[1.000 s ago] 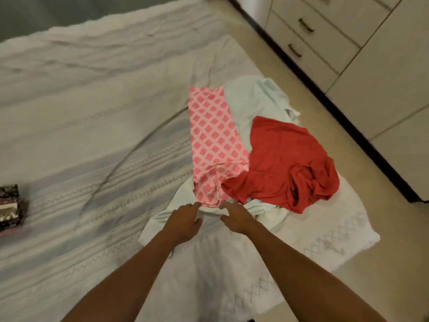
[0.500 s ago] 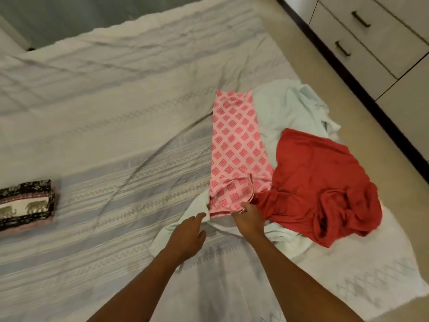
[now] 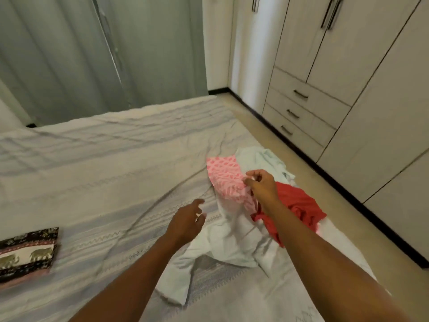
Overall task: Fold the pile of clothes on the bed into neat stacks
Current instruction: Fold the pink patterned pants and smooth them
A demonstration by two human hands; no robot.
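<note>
A pink garment with a white diamond print (image 3: 224, 180) is partly lifted off the bed, and my right hand (image 3: 261, 185) pinches its near end. Beside it on the right lies a crumpled red shirt (image 3: 299, 208), partly hidden by my right forearm. Under both spreads a pale mint-white garment (image 3: 229, 240). My left hand (image 3: 188, 220) hovers just left of the pile with its fingers loosely spread, holding nothing.
The bed (image 3: 104, 173) has a grey striped cover with bare room to the left. A folded dark elephant-print cloth (image 3: 25, 251) lies at the left edge. A wardrobe with drawers (image 3: 308, 108) stands to the right across a strip of floor. Grey curtains (image 3: 97, 49) hang behind.
My right hand has taken hold of the pink garment's near end and lifted it up and away. My left hand has let go and drifted left. The camera has tilted upward.
</note>
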